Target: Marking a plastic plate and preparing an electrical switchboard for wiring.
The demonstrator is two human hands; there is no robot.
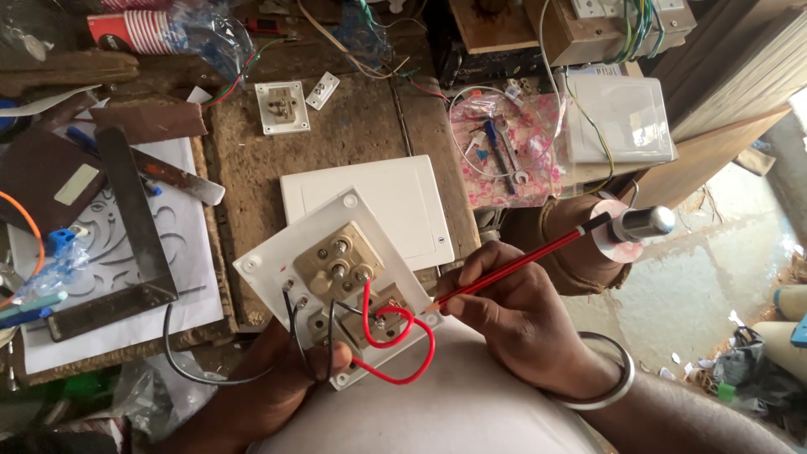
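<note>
Left hand (286, 378) grips switch plate (336, 282) from below, thumb across wires. Right hand (513, 315), just beside, pinches red screwdriver (538, 256), tip at terminal.

The left hand (277, 378) sits mostly hidden under the switch plate (277, 261) — grip perhaps closed.

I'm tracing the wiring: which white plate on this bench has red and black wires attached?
The white switch plate held in the left hand, back side up. The flat plate behind it and the small socket farther back show none.
</note>
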